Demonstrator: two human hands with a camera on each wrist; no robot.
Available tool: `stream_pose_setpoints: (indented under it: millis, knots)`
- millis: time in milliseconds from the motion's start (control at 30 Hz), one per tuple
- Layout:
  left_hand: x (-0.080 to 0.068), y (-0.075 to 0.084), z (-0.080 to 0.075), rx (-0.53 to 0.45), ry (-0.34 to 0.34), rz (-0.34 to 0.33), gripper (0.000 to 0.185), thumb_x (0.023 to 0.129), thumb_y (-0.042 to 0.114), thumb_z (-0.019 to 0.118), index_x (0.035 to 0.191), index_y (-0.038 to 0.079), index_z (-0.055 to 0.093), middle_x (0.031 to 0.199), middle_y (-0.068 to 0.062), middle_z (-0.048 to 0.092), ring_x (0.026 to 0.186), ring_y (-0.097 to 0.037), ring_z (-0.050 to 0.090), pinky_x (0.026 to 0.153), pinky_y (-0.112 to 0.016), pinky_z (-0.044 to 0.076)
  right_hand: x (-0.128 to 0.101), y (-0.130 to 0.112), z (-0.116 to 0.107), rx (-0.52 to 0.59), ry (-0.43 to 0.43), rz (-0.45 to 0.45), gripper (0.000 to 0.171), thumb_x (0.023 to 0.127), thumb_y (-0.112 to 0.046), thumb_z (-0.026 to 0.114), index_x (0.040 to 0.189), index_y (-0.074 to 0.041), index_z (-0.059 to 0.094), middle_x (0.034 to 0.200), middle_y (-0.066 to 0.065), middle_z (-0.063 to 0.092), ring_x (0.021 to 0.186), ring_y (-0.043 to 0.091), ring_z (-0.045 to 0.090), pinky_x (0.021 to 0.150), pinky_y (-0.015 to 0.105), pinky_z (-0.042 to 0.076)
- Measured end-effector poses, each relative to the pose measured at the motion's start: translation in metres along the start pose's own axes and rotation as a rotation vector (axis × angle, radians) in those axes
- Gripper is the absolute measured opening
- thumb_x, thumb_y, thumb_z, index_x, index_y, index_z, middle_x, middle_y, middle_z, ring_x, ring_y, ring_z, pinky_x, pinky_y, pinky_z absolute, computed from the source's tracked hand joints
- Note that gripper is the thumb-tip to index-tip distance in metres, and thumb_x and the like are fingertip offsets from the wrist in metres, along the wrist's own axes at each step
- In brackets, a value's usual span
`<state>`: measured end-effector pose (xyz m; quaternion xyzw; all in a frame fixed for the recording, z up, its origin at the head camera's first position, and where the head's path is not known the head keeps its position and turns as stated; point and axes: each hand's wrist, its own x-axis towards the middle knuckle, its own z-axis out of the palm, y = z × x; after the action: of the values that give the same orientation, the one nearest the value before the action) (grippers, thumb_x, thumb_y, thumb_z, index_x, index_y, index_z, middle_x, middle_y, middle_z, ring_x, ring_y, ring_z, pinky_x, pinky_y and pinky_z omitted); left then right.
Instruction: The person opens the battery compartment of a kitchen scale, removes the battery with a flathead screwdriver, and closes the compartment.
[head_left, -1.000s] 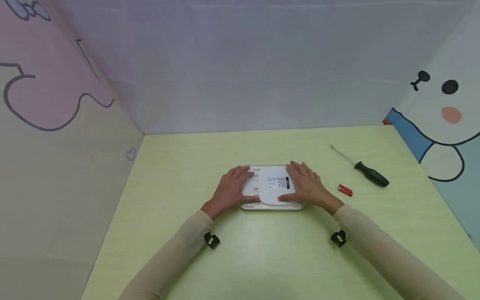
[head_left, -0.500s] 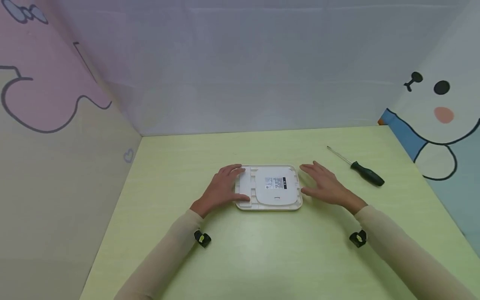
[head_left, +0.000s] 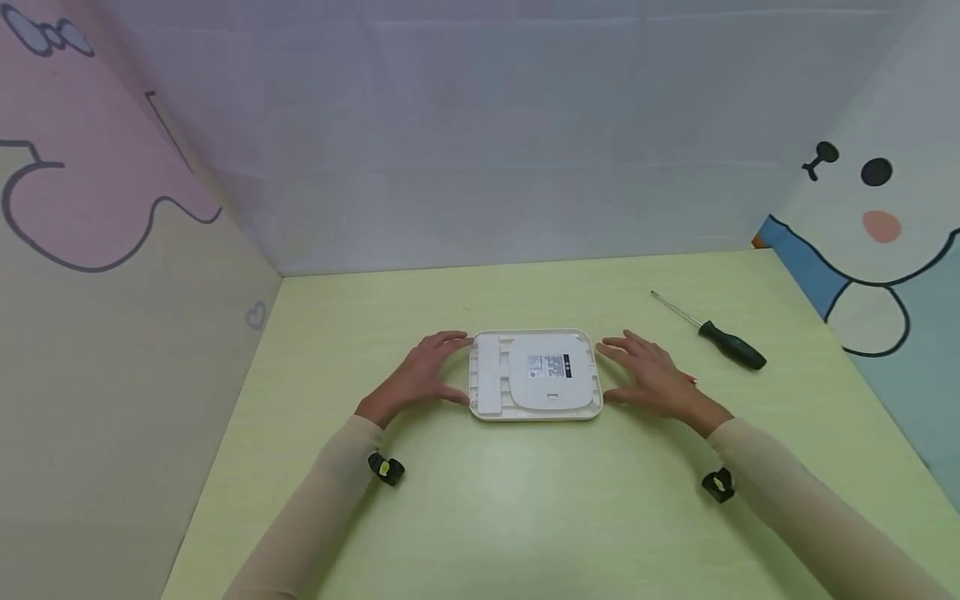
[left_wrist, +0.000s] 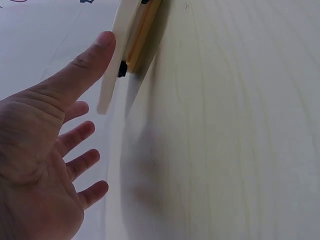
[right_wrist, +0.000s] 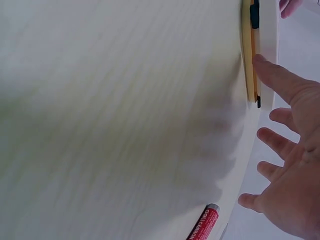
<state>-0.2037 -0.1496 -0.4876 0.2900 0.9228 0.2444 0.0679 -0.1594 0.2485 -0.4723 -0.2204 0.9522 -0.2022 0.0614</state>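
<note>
A flat white plastic device (head_left: 536, 383) with a printed label lies bottom-up in the middle of the green table (head_left: 525, 517). My left hand (head_left: 423, 372) rests at its left edge with straight fingers, the thumb by the near corner. In the left wrist view the left hand (left_wrist: 55, 145) is spread, its thumb close to the device's rim (left_wrist: 117, 55). My right hand (head_left: 651, 375) lies open at the device's right edge. In the right wrist view the right hand (right_wrist: 287, 150) has a fingertip on the device's rim (right_wrist: 260, 55). Neither hand holds anything.
A black-handled screwdriver (head_left: 718, 337) lies at the back right of the table. A red battery (right_wrist: 202, 223) lies just beside my right hand, mostly hidden behind it in the head view. Printed cartoon walls enclose the table on the left, back and right.
Both hands slid off the top of the device outward to its left and right edges. The device has shifted slightly.
</note>
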Motion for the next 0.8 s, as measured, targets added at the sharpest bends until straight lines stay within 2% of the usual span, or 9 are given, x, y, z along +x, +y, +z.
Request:
stream_pose_setpoints:
  millis: [167,367,567,800]
  knots:
    - [-0.001,-0.006,0.006,0.014,0.001,-0.006,0.102,0.062,0.049,0.089,0.148,0.018,0.043,0.151,-0.006,0.041,0.139,-0.032,0.038,0.107,-0.058,0.035,0.001,0.000,0.003,-0.014,0.007,-0.001,0.079,0.080,-0.035,0.080,0.146,-0.008,0.045,0.148,0.018,0.043,0.143,0.048,0.022,0.106,0.072,0.021]
    - [0.000,-0.005,0.013,0.038,0.030,-0.008,0.098,0.064,0.043,0.089,0.147,0.016,0.044,0.149,-0.005,0.045,0.137,-0.031,0.041,0.107,-0.057,0.036,0.003,0.001,0.009,-0.014,0.009,-0.004,0.079,0.080,-0.035,0.079,0.146,-0.009,0.045,0.149,0.018,0.043,0.144,0.047,0.022,0.106,0.072,0.022]
    - [-0.001,-0.001,0.012,0.063,0.068,0.012,0.095,0.062,0.039,0.091,0.143,0.013,0.049,0.145,-0.005,0.049,0.133,-0.031,0.046,0.105,-0.055,0.039,0.003,0.002,0.011,-0.019,0.014,-0.004,0.079,0.080,-0.035,0.080,0.147,-0.011,0.045,0.149,0.017,0.043,0.144,0.046,0.023,0.107,0.070,0.022]
    - [-0.004,0.002,0.010,0.087,0.063,0.034,0.094,0.062,0.039,0.091,0.142,0.011,0.050,0.142,-0.004,0.052,0.130,-0.028,0.050,0.103,-0.052,0.041,0.002,0.003,0.011,-0.035,0.026,-0.023,0.076,0.079,-0.036,0.080,0.145,-0.012,0.048,0.148,0.016,0.043,0.143,0.045,0.026,0.107,0.069,0.024]
